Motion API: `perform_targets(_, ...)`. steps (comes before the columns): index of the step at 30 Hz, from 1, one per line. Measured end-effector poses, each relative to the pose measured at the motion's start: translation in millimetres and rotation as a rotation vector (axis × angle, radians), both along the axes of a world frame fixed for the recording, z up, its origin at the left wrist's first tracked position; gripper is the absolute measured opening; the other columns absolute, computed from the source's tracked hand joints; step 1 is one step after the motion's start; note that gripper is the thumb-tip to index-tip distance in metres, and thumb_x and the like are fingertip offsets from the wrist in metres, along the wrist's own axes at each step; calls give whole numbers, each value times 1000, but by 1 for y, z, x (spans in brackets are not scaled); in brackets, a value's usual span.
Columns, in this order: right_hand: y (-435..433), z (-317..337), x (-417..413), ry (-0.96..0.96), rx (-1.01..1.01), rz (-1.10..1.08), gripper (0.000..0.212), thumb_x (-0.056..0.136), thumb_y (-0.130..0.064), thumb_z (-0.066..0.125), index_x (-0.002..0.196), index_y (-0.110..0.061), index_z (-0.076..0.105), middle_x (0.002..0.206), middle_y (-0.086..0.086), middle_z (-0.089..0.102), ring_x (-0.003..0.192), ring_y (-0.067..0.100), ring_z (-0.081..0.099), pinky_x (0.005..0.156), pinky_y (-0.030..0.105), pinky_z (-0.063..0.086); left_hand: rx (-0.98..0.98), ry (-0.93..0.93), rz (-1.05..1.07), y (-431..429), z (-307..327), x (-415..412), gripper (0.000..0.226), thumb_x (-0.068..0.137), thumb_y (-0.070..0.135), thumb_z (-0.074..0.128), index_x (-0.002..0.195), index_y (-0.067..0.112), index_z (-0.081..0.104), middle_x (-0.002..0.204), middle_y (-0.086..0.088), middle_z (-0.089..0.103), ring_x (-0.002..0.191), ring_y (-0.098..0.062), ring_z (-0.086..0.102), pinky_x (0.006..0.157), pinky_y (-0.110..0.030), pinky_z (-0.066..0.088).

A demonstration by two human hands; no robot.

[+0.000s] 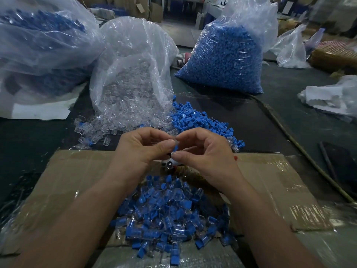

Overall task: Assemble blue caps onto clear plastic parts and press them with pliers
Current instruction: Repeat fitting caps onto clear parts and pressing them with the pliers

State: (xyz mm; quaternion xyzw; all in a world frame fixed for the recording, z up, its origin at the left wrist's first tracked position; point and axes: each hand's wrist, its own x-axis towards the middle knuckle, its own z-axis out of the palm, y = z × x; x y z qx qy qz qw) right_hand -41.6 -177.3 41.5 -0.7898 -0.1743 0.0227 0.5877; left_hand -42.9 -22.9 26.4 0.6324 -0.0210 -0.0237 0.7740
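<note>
We are fitting a blue cap (175,148) onto a clear plastic part (174,138), holding both up over the far edge of the cardboard sheet (77,171). The left hand (143,149) is pinching the cap between curled thumb and forefinger. The right hand (202,154) is pinching the clear piece from the other side, as far as we can judge, since the fingertips are meeting and hiding most of the joint.

We are reading this as the joining step, with the pressing not yet done. Next we are needing a straight push to seat the cap, then pliers. A metal-and-red object (171,165) is lying under the hands, too hidden to name.

The caps are looking hard, matte and ribbed, the clear parts glossy and thin-walled. Assembled pieces (170,215) are heaping on the taped cardboard. Loose caps (193,118), loose clear parts (90,130) and crinkled plastic bags (131,55) are sitting behind on the dark worktop (38,136).
</note>
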Motion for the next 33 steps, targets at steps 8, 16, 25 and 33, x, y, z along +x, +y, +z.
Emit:
perform_targets(8, 0, -2, 1, 13, -5, -41, 19, 73, 0, 73, 76, -18, 66, 72, -1, 69, 68, 14, 68, 69, 26, 57, 53, -42, 7, -4, -1, 0, 21, 41, 28, 74, 61, 21, 72, 69, -3, 71, 63, -11, 65, 60, -18, 54)
perform_targets(16, -1, -1, 2, 3, -60, -45, 30, 76, 0, 70, 70, -29, 63, 70, -5, 67, 69, 14, 66, 69, 30, 57, 7, 15, 2, -3, 3, -2, 23, 53, 35, 70, 63, 14, 69, 67, -4, 69, 56, -10, 62, 52, -18, 51)
perform_targets(25, -2, -1, 2, -6, -102, 26, 30, 78, 3, 67, 74, -26, 62, 72, -6, 65, 70, 12, 64, 68, 22, 53, -66, 114, -84, 2, 3, 1, 24, 63, 5, 62, 87, 9, 65, 71, -2, 68, 61, -11, 65, 52, -16, 51)
perform_targets(33, -7, 1, 4, -15, -67, -86, 26, 79, 0, 66, 73, -25, 61, 68, -7, 64, 66, 10, 63, 63, 21, 54, 1, 99, 20, -2, 4, 0, 13, 82, -4, 56, 76, 6, 63, 67, -6, 69, 62, -18, 68, 55, -21, 56)
